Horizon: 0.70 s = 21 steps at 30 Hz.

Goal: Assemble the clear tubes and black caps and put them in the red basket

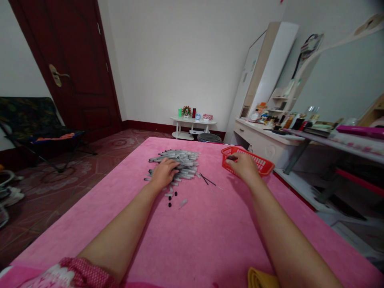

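Note:
A heap of several grey pens (180,162) lies on the pink cloth-covered table (204,232). My left hand (163,173) rests on the near side of the heap, fingers curled down over the pens. My right hand (244,166) is at the near rim of a red plastic basket (255,160), fingers pinched on a dark pen-like piece (231,157) held over the basket's edge. Thin black refills (207,180) and small black caps (171,196) lie between the hands.
A yellow object (261,278) lies at the table's near edge. To the right stand a cluttered dresser (270,136) and a desk (345,140). A small white side table (192,126) stands by the far wall, with a dark door (69,60) and a folding chair (36,128) to the left.

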Each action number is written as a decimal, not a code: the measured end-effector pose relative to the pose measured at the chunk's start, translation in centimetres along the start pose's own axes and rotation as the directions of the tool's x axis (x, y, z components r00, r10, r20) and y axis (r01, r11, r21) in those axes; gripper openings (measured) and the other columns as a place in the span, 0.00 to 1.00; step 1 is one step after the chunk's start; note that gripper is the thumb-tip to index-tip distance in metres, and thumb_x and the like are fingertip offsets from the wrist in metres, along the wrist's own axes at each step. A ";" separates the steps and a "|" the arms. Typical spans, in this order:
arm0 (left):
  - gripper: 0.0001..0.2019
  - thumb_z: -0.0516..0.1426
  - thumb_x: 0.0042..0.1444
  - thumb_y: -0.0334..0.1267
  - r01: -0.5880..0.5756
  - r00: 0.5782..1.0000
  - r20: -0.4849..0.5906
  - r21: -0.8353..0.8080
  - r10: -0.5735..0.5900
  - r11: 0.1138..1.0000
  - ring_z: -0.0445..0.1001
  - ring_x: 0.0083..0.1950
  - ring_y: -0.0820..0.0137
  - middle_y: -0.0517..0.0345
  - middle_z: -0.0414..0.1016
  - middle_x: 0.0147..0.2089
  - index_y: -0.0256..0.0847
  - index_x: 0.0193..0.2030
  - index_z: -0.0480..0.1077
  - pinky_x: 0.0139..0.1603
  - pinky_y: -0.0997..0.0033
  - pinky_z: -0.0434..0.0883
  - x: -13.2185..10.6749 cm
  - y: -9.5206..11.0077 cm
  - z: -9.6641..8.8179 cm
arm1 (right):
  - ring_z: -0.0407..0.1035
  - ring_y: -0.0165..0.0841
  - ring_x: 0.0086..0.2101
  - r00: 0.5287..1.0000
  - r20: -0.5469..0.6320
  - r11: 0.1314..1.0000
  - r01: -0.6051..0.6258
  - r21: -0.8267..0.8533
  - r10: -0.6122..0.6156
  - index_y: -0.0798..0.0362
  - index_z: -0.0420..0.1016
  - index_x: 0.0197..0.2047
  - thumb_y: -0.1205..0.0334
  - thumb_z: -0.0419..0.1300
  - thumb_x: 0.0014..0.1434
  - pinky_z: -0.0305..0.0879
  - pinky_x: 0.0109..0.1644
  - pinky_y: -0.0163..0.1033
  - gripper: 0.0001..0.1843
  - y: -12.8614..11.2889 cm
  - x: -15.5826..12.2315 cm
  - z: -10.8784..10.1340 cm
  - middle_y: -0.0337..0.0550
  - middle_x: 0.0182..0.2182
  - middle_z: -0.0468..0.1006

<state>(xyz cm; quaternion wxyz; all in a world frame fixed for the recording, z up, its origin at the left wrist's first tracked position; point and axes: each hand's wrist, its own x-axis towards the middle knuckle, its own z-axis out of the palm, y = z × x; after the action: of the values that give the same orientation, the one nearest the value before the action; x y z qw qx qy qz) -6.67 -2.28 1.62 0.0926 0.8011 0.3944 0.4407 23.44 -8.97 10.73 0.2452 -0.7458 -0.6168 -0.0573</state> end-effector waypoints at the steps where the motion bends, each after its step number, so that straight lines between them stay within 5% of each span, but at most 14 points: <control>1: 0.13 0.61 0.46 0.32 -0.009 1.000 0.018 0.025 0.009 1.000 0.68 0.49 0.56 0.51 0.77 0.42 0.48 0.40 0.77 0.51 0.59 0.64 0.0 0.1 0.2 | 0.73 0.37 0.38 0.999 0.036 0.999 0.032 0.023 -0.032 0.51 0.80 0.40 0.58 0.58 0.53 0.63 0.37 0.36 0.13 -0.5 -0.1 0.5 0.46 0.37 0.80; 9: 0.11 0.56 0.54 0.32 0.001 0.995 0.090 0.376 -0.037 0.927 0.69 0.48 0.61 0.53 0.75 0.42 0.45 0.43 0.75 0.45 0.66 0.66 -0.5 0.5 0.5 | 0.73 0.34 0.37 0.966 0.204 0.985 0.143 0.095 -0.160 0.52 0.80 0.38 0.60 0.60 0.52 0.62 0.37 0.33 0.11 -2.9 -1.2 3.8 0.47 0.36 0.80; 15: 0.11 0.51 0.59 0.35 0.110 0.979 -0.198 0.319 -0.048 0.941 0.71 0.46 0.63 0.52 0.76 0.42 0.41 0.41 0.73 0.46 0.66 0.67 -0.5 0.7 0.2 | 0.73 0.33 0.33 0.946 0.242 0.970 0.180 0.161 -0.215 0.52 0.81 0.35 0.61 0.59 0.52 0.59 0.32 0.32 0.10 -3.7 -1.7 4.7 0.45 0.33 0.81; 18: 0.11 0.51 0.58 0.38 0.225 0.906 -0.391 0.124 -0.161 0.966 0.73 0.41 0.65 0.53 0.76 0.38 0.39 0.38 0.73 0.43 0.68 0.67 -0.2 -0.4 0.0 | 0.73 0.32 0.32 0.944 0.231 0.962 0.192 0.193 -0.234 0.53 0.81 0.35 0.61 0.59 0.51 0.59 0.31 0.31 0.10 -4.0 -2.0 4.9 0.45 0.31 0.81; 21: 0.13 0.52 0.56 0.43 0.351 0.750 -0.532 -0.182 -0.392 0.919 0.71 0.31 0.69 0.56 0.74 0.30 0.37 0.35 0.73 0.32 0.72 0.67 0.0 -1.8 -0.2 | 0.72 0.32 0.31 0.941 0.227 0.951 0.197 0.238 -0.252 0.54 0.81 0.34 0.61 0.59 0.51 0.60 0.32 0.31 0.10 -4.1 -2.1 5.0 0.45 0.31 0.81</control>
<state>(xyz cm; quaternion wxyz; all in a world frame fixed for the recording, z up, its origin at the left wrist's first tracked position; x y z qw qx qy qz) -7.81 -1.11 0.90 0.0872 0.5384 0.5393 0.6417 17.97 -8.16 6.76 0.2338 -0.6409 -0.7270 0.0771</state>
